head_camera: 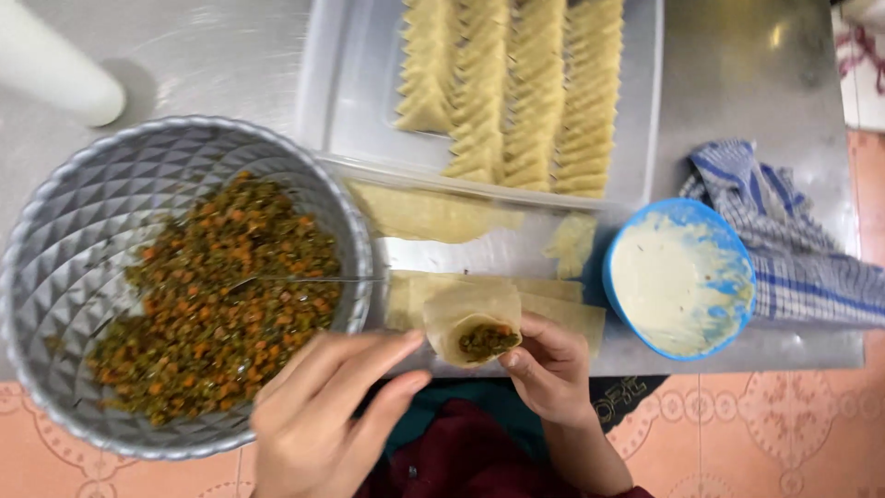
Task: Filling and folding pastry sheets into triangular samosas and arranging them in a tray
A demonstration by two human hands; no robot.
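My right hand (551, 371) holds a pastry cone (472, 316) filled with a green and orange vegetable mix, low at the table's near edge. My left hand (324, 415) is beside it, fingers stretched toward the cone's left side, holding nothing I can see. Just left stands a big faceted silver bowl (55, 277) of the same filling, with a thin spoon handle (313, 279) resting across it. Flat pastry strips (553, 304) lie on the steel table behind the cone.
A white tray (355, 83) at the back holds rows of folded pastries (512, 88). A blue bowl (679, 277) of pale paste sits to the right, beside a blue checked cloth (784, 240). A white cylinder (55, 65) stands far left. Tiled floor shows below.
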